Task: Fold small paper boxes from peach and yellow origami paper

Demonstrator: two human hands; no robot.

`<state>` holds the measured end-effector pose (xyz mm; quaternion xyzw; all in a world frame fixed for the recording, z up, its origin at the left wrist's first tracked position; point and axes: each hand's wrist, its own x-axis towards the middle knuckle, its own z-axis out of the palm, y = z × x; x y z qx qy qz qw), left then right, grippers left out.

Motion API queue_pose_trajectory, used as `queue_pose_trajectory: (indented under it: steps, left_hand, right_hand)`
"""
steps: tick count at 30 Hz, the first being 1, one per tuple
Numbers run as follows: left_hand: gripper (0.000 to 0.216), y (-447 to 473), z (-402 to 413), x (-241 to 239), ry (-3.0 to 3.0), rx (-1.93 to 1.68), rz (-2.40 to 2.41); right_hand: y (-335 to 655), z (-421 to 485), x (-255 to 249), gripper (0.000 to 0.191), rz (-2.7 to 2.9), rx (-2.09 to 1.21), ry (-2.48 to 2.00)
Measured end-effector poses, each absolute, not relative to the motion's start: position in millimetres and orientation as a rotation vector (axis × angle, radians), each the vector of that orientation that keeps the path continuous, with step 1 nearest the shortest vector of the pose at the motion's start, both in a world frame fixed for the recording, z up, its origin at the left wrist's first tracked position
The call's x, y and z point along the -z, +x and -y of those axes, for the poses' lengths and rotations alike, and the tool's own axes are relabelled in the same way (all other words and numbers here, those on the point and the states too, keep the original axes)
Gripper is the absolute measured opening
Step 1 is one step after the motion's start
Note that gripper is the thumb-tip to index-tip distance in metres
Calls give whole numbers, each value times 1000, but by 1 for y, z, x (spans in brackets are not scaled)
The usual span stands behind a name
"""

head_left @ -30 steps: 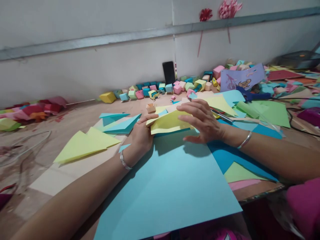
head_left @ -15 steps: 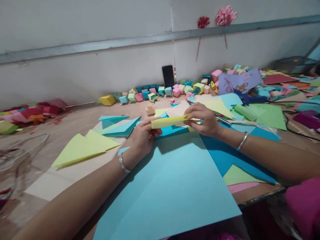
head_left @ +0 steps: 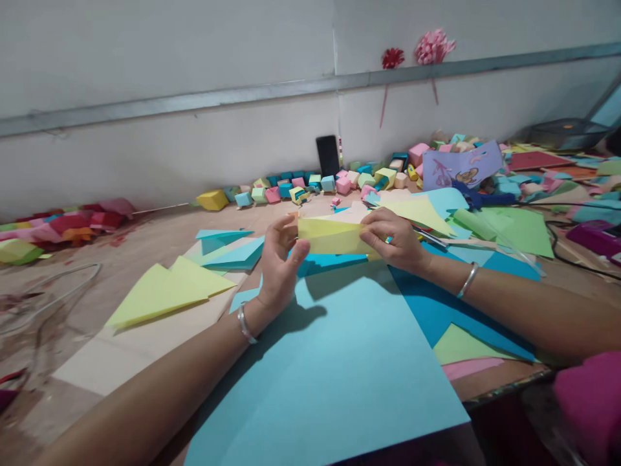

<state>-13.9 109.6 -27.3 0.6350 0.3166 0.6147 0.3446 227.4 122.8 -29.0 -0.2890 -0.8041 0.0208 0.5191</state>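
Note:
A folded yellow paper strip (head_left: 332, 236) is held up level above a large light-blue paper sheet (head_left: 334, 362). My right hand (head_left: 395, 239) pinches the strip's right end between thumb and fingers. At its left end is my left hand (head_left: 281, 262), fingers curled behind the edge and thumb bent in front. The left fingertips are partly hidden by the strip. Folded yellow papers (head_left: 169, 291) and folded turquoise papers (head_left: 233, 252) lie to the left. Darker blue paper (head_left: 451, 304) lies under my right forearm.
Several small paper cubes (head_left: 286, 189) line the wall, with a phone (head_left: 328, 155) leaning behind them. A purple printed card (head_left: 460, 167), green paper (head_left: 519, 226) and a dark cable (head_left: 553, 236) lie right. Red and pink paper pieces (head_left: 68, 223) are heaped left.
The yellow strip has turned so that its broad face shows. My left hand has rotated upright, with its thumb lifted toward the strip's edge. The right hand keeps its pinch.

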Motion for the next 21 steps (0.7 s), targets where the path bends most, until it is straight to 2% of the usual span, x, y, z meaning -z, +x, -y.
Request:
queue_pose_trajectory:
  steps: [2,6,11,17,21]
  left_hand:
    - [46,-13,-108,27,1704,-1628,-864]
    - [21,-14,-108,28,1747,-1635,-1021]
    - [20,-11,-108,25,1650,-1646,-1092]
    - [16,-10,-112,23,1557,-1687,-1111]
    - [16,-11,-116,24,1505,-1713,-1105]
  right_hand:
    - [227,-124,30,19,1913,-63,-691]
    - [226,-123,30,20,1903,-110,-663]
    - [225,-119,26,20,1881,-239,-686]
    - [222,-116,26,12,1682,-418,-825]
    - [220,-117,26,17,1543,-606,-877]
